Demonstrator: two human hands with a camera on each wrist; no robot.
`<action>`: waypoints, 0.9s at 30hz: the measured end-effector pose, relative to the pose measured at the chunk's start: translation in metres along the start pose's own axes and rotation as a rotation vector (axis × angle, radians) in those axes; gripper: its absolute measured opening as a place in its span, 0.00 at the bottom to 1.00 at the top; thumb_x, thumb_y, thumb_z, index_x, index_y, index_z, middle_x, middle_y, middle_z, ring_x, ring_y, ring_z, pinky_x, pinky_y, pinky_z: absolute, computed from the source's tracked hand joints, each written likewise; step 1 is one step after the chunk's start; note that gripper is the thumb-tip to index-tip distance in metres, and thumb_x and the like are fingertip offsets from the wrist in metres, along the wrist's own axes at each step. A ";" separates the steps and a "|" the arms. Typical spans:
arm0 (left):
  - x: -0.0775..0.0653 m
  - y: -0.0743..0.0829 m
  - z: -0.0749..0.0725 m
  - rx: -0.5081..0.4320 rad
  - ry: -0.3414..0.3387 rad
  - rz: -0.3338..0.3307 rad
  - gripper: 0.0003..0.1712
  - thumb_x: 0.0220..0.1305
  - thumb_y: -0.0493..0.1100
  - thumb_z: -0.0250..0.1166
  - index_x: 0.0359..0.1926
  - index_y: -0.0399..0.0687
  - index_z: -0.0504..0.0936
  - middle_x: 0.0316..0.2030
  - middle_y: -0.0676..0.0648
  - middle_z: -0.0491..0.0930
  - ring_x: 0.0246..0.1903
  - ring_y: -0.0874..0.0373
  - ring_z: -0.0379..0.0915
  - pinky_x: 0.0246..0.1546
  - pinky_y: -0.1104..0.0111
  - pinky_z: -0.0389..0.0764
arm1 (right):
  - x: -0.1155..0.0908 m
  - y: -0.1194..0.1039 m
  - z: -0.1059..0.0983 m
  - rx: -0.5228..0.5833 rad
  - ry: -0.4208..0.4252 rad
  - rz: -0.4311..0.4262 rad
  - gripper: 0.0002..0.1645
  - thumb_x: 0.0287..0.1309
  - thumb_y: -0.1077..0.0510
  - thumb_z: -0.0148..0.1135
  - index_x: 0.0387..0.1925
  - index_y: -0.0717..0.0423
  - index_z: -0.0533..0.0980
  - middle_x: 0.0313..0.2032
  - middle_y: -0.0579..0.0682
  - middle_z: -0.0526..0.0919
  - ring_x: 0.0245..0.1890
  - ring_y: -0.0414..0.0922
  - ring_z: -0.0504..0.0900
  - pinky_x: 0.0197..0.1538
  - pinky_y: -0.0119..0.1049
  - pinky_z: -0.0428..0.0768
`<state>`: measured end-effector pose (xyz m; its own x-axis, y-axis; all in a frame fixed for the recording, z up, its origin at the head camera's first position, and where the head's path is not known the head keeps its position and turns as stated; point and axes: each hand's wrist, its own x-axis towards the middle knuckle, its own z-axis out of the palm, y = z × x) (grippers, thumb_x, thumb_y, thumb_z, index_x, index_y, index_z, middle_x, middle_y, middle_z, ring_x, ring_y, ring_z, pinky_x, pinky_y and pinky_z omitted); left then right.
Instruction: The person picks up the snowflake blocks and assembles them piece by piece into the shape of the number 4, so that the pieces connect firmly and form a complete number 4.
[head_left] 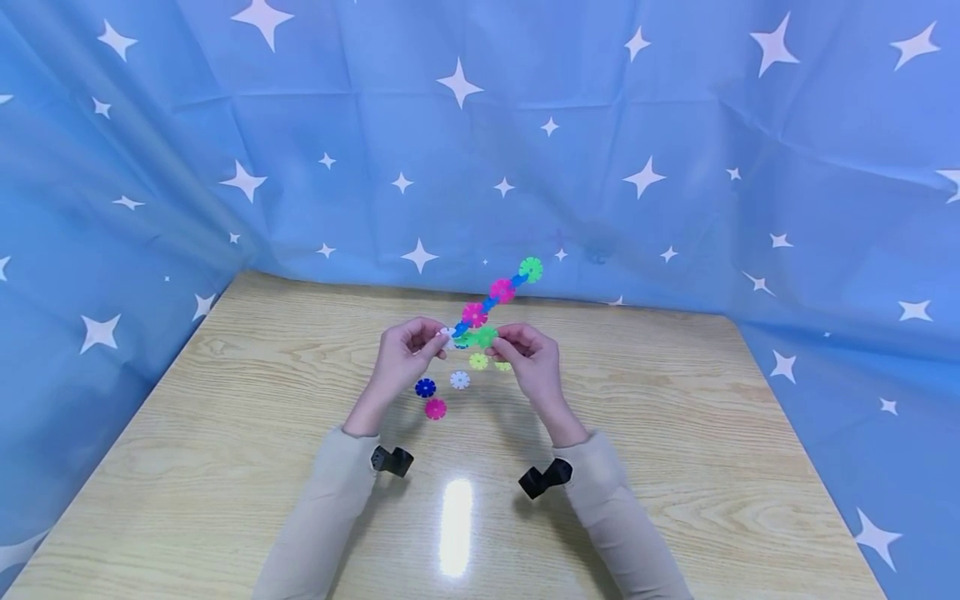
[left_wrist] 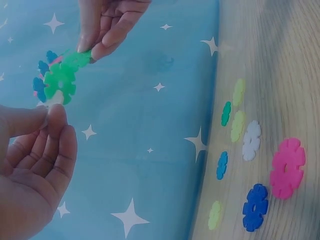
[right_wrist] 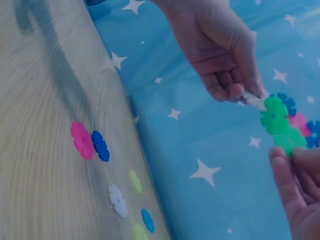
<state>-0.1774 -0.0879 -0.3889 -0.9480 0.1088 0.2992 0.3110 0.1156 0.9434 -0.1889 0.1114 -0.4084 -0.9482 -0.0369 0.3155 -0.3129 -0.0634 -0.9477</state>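
Both hands hold up a chain of notched plastic snowflake discs above the table. With thumb and fingers, my left hand pinches a white disc at the chain's near end. My right hand pinches a green disc. Between the hands, another green disc joins the white one to the green one in the right fingers. From the white disc, blue and pink discs alternate away up to the right, ending in a green disc.
Loose discs lie on the wooden table below the hands: pink, dark blue, white, yellow, plus light blue and green. A blue star-patterned curtain hangs behind.
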 end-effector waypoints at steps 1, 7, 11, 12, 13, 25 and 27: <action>-0.001 0.004 0.000 0.004 -0.003 -0.001 0.05 0.61 0.28 0.60 0.37 0.26 0.79 0.29 0.30 0.78 0.25 0.47 0.78 0.20 0.79 0.71 | -0.001 0.000 0.001 0.001 0.001 -0.002 0.09 0.55 0.72 0.60 0.38 0.76 0.75 0.26 0.47 0.83 0.25 0.38 0.83 0.33 0.32 0.84; -0.008 0.022 0.000 0.044 0.009 0.002 0.04 0.60 0.27 0.60 0.35 0.24 0.78 0.27 0.31 0.79 0.23 0.52 0.78 0.18 0.79 0.70 | -0.004 0.002 0.004 -0.006 0.011 -0.028 0.08 0.53 0.73 0.62 0.35 0.78 0.75 0.26 0.58 0.83 0.23 0.38 0.82 0.31 0.31 0.84; -0.009 0.021 0.000 0.031 0.026 -0.002 0.04 0.60 0.26 0.60 0.34 0.24 0.78 0.26 0.31 0.79 0.22 0.53 0.79 0.19 0.79 0.74 | -0.005 0.002 0.006 -0.006 0.006 -0.036 0.08 0.53 0.74 0.62 0.35 0.78 0.75 0.27 0.68 0.81 0.23 0.38 0.82 0.31 0.30 0.83; -0.008 0.021 0.001 0.027 0.029 0.001 0.04 0.59 0.26 0.60 0.34 0.24 0.78 0.26 0.31 0.79 0.22 0.53 0.78 0.20 0.79 0.74 | -0.005 0.002 0.006 -0.005 0.006 -0.036 0.07 0.53 0.74 0.62 0.35 0.78 0.75 0.27 0.70 0.80 0.23 0.38 0.82 0.31 0.29 0.83; -0.008 0.019 0.001 0.023 0.033 0.004 0.03 0.59 0.25 0.60 0.33 0.24 0.78 0.25 0.31 0.79 0.22 0.52 0.79 0.19 0.79 0.74 | -0.005 0.002 0.006 -0.007 0.007 -0.036 0.07 0.53 0.75 0.61 0.35 0.78 0.75 0.28 0.71 0.80 0.23 0.37 0.82 0.31 0.29 0.83; 0.005 -0.012 0.007 -0.004 0.042 0.030 0.05 0.60 0.31 0.63 0.35 0.30 0.80 0.26 0.37 0.80 0.23 0.59 0.79 0.23 0.76 0.78 | 0.000 0.004 -0.004 -0.079 -0.021 -0.011 0.13 0.51 0.72 0.65 0.40 0.74 0.76 0.30 0.54 0.84 0.29 0.39 0.83 0.35 0.31 0.83; 0.005 -0.013 0.006 -0.011 0.037 0.016 0.05 0.60 0.31 0.63 0.36 0.30 0.80 0.27 0.35 0.80 0.24 0.52 0.80 0.24 0.77 0.78 | 0.001 0.009 -0.009 -0.146 -0.067 0.008 0.16 0.50 0.71 0.66 0.43 0.72 0.76 0.34 0.60 0.83 0.33 0.41 0.82 0.37 0.28 0.82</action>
<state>-0.1858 -0.0824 -0.4004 -0.9447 0.0744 0.3194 0.3259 0.1031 0.9398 -0.1934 0.1201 -0.4170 -0.9466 -0.1031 0.3054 -0.3142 0.0828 -0.9457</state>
